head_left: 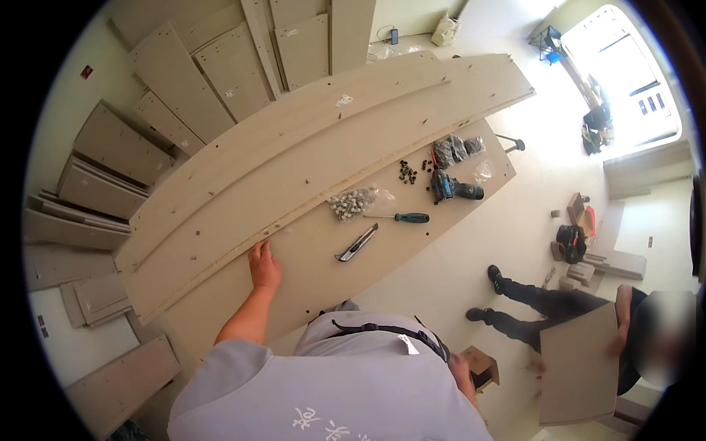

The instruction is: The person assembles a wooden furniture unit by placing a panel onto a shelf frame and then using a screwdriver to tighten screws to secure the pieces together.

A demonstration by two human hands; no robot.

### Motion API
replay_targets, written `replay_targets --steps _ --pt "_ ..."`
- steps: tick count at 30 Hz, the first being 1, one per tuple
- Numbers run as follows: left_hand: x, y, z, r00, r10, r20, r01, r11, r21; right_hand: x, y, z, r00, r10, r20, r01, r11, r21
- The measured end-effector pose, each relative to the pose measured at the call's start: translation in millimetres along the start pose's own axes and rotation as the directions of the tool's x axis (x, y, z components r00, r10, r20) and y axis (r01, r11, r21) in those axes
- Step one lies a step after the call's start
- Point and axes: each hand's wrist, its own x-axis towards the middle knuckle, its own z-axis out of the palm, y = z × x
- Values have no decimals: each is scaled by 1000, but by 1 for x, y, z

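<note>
My left hand (pixel 265 267) rests at the near edge of a long beige board (pixel 316 165), fingers slightly apart and fingertips touching its edge strip. That board lies on a wide panel serving as a worktop (pixel 294 283), with another long board (pixel 272 121) behind it. Low at my right side hangs my right hand (pixel 462 373), its fingers mostly hidden beside my body. To the right of my left hand lie a utility knife (pixel 357 243), a green-handled screwdriver (pixel 412 217), a clear bag of pale round fittings (pixel 351 204) and a cordless drill (pixel 450 188).
Small dark fittings (pixel 408 173) and bags of hardware (pixel 460 149) sit near the drill. Many panels (pixel 184 81) lean along the left and far walls. A cardboard box (pixel 482 364) stands at right. Another person (pixel 629 316) sits on the floor holding a panel (pixel 581 364).
</note>
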Motion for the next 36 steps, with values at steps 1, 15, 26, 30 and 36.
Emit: replay_targets --steps 1,15,26,30,36 --pt "3 1 -2 1000 6 -27 -6 1000 -10 -10 -43 -5 999 46 -27 -36 953 302" --pt "38 30 -15 988 -52 147 73 987 -142 -7 -7 37 998 -60 -37 64 992 111" --pt "68 49 -3 965 34 259 -82 981 178 -37 158 126 981 188 -49 -146 878 455" --pt "57 59 -2 803 417 426 -459 889 -6 -62 25 83 995 74 -62 -45 924 379" --pt "35 224 12 447 808 383 -610 589 -531 -47 27 97 993 -4 -115 57 884 464"
